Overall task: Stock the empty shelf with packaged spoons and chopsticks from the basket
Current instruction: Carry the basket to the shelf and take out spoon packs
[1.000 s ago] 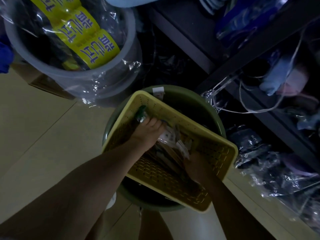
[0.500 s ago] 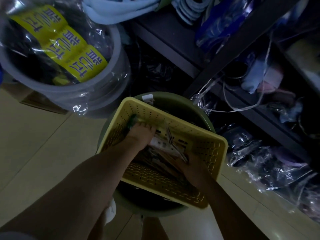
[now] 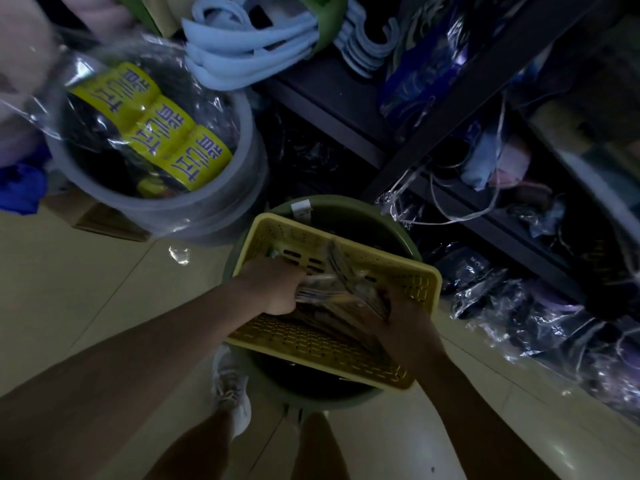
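A yellow perforated basket [image 3: 311, 351] rests tilted on a green round tub [image 3: 346, 216] on the floor. Inside lies a bundle of clear-wrapped utensil packs [image 3: 332, 289], spoons or chopsticks, too dim to tell apart. My left hand [image 3: 273, 289] is closed around the bundle's left end. My right hand [image 3: 401, 320] grips its right end, low in the basket. Both hands sit inside the basket. The dark shelving [image 3: 346, 109] stands behind and to the right.
A grey bucket [image 3: 194, 209] wrapped in plastic, with yellow labelled packs, stands at the left. Pale blue hangers [image 3: 249, 46] hang above it. Plastic-wrapped goods [image 3: 519, 306] crowd the floor at the right. My shoe [image 3: 232, 386] is beside the tub. Tiled floor lies to the left.
The view has tilted upward, showing more of the shelving and the hangers. Both hands have drawn closer together around the packs, which now stand higher in the basket.
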{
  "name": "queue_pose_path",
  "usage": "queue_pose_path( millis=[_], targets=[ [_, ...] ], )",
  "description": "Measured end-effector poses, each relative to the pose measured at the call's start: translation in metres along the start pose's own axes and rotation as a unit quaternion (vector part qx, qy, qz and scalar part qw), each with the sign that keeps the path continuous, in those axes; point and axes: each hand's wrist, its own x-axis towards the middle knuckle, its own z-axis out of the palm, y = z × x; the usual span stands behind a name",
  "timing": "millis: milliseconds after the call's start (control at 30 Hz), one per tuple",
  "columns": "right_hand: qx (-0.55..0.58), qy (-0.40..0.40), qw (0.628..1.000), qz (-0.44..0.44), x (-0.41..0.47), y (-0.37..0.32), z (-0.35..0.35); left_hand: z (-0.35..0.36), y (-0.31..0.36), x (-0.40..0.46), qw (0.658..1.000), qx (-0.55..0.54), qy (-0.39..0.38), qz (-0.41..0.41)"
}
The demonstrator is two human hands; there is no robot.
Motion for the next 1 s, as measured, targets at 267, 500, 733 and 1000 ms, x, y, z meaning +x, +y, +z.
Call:
queue_pose_path(
  millis=[267,500,733,1000],
  targets=[
    [-0.060,0.009,0.989,-0.137,-0.083,-0.073,-0.097,-0.100,0.017,-0.131,0.984,0.104,0.103,0.105],
    [0.085,-0.038,0.991,-0.100,-0.189,-0.136,-0.174,-0.206,0.058,-0.251,0.934,0.163,0.234,0.217],
    [0.191,0.039,0.976,-0.095,-0.257,-0.162,-0.237,-0.289,0.119,-0.306,0.782,0.165,0.478,0.365],
    [0.374,0.314,0.864,-0.118,-0.320,-0.152,-0.320,-0.332,0.229,-0.347,0.763,-0.443,0.288,0.373]
  ],
)
